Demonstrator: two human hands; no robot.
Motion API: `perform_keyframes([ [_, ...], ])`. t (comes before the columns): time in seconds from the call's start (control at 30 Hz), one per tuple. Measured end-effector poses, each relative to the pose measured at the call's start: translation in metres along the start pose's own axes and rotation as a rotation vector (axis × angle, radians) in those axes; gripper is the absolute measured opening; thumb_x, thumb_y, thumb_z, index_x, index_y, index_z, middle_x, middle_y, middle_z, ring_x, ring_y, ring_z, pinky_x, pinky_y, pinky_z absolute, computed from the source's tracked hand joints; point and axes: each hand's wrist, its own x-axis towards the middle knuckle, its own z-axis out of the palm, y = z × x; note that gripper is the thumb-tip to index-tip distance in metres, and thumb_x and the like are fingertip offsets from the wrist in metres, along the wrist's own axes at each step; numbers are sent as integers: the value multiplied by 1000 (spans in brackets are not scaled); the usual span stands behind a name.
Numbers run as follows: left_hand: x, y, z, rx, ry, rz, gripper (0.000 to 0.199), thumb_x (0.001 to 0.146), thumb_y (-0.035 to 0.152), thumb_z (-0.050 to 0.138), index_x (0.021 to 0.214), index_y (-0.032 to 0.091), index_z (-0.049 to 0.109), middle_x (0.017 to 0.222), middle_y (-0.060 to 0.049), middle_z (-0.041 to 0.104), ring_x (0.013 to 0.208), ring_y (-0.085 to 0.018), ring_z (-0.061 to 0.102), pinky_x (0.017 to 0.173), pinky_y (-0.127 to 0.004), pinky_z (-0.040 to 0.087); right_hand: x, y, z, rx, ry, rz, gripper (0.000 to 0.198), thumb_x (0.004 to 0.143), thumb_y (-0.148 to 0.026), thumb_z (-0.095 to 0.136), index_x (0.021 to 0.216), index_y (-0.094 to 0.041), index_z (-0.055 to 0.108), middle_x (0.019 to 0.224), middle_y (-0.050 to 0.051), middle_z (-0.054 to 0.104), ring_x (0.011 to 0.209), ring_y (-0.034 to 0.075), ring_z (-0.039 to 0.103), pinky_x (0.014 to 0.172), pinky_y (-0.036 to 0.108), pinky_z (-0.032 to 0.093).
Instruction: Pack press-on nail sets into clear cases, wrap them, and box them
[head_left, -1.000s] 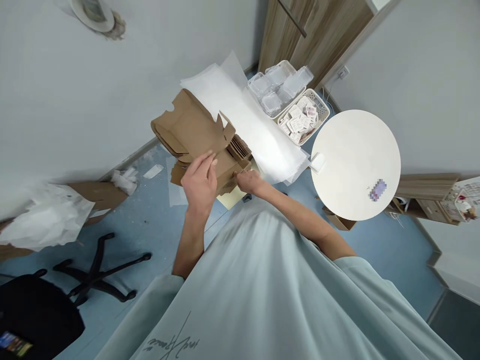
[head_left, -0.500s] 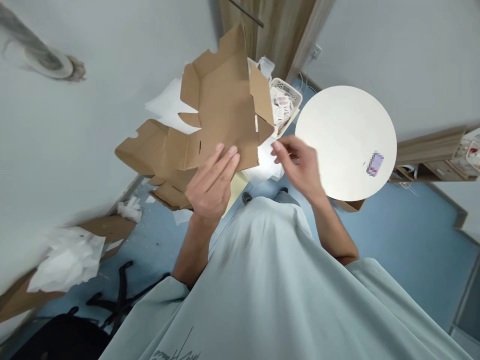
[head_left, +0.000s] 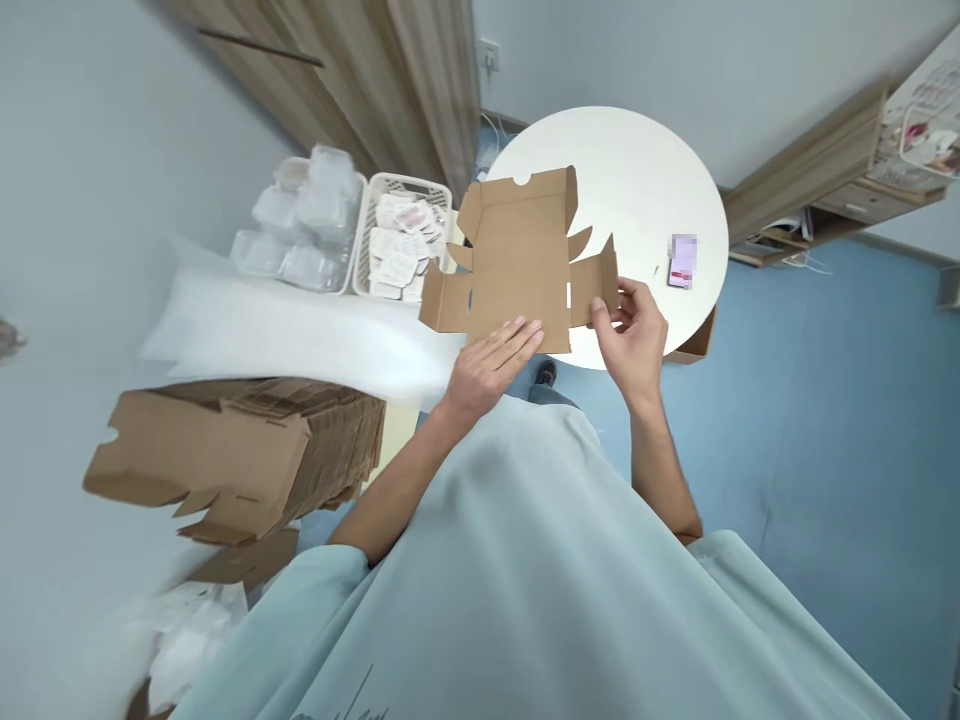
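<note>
An unfolded brown cardboard box (head_left: 521, 250) is held in front of me, its far part over the round white table (head_left: 675, 170). Its side flaps stand partly folded up. My left hand (head_left: 495, 365) grips the near edge, fingers stretched together across the top face; the thumb is hidden. On the right, my right hand (head_left: 634, 330) pinches the side flap between thumb and fingers, with the thumb on the inner side. A stack of flattened cardboard boxes (head_left: 225, 450) stands to the left of my left arm.
White foam sheeting (head_left: 300, 325) lies left of my left hand. Behind it are a white basket (head_left: 364, 245) of small printed cards (head_left: 405, 240) and several clear plastic containers (head_left: 315, 210). A phone (head_left: 682, 262) lies on the table's right side. An open carton (head_left: 694, 345) sits beneath the table.
The cardboard box has moved right, away from the stack and over the table, as my view turned right. My right hand, earlier apart from it, now pinches its right flap.
</note>
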Motion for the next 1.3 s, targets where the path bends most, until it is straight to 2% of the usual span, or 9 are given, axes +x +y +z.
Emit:
perform_keyframes([
  [0.17, 51, -33, 107, -67, -244, 4, 56, 125, 17, 32, 162, 23, 73, 162, -13, 75, 163, -25, 64, 138, -52, 58, 46, 116, -37, 103, -70, 328, 42, 97, -61, 74, 115, -24, 70, 112, 10, 85, 93, 25, 81, 80, 41, 71],
  [0.27, 67, -49, 157, -54, -393, -18, 57, 122, 11, 34, 162, 21, 72, 165, -14, 73, 164, -26, 62, 138, -54, 57, 65, 175, -45, 163, -96, 478, 41, 90, -56, 76, 111, -22, 70, 117, 12, 85, 103, 26, 79, 85, 42, 71],
  [0.43, 76, -62, 224, -15, -643, -85, 61, 112, -1, 39, 163, 12, 71, 170, -21, 67, 168, -29, 59, 141, -54, 53, 79, 242, -41, 172, -109, 702, 30, 84, -37, 74, 108, -20, 68, 116, 12, 84, 102, 23, 76, 92, 40, 68],
  [0.6, 76, -62, 271, 37, -823, -139, 66, 107, -4, 36, 166, 3, 66, 174, -28, 62, 172, -34, 55, 142, -56, 48, 78, 289, -32, 138, -130, 802, 30, 84, -29, 68, 112, -19, 67, 117, 11, 85, 96, 18, 75, 90, 34, 66],
  [0.7, 73, -62, 288, 62, -902, -171, 70, 106, -5, 31, 168, -3, 61, 178, -30, 56, 175, -38, 50, 144, -59, 45, 75, 310, -30, 68, -198, 812, 31, 88, -30, 67, 116, -17, 68, 118, 12, 87, 99, 18, 77, 93, 34, 66],
  [0.8, 68, -63, 296, 56, -949, -239, 74, 103, -7, 28, 171, -4, 58, 181, -30, 53, 176, -39, 47, 144, -61, 44, 75, 322, -34, 1, -242, 825, 32, 91, -31, 67, 118, -14, 73, 123, 16, 87, 110, 23, 80, 107, 42, 66],
  [0.97, 55, -71, 290, 62, -881, -411, 81, 100, -5, 34, 180, -1, 47, 191, -26, 38, 183, -36, 32, 150, -57, 34, 90, 322, -45, -267, -199, 706, 52, 97, -32, 69, 146, -13, 73, 159, 26, 74, 142, 36, 73, 132, 59, 54],
  [1.13, 48, -88, 273, 45, -842, -617, 89, 95, 3, 55, 182, -5, 39, 192, -29, 33, 184, -42, 30, 151, -58, 31, 124, 311, -24, -300, -264, 524, 77, 109, -39, 61, 180, -12, 45, 180, 28, 53, 128, 35, 78, 131, 59, 57],
  [1.3, 52, -101, 261, -81, -789, -773, 83, 100, 6, 59, 182, 2, 44, 192, -23, 40, 179, -37, 43, 149, -50, 37, 155, 313, 24, -280, -377, 481, 105, 104, -51, 70, 192, -24, 18, 173, 24, 58, 156, 46, 61, 128, 75, 57],
])
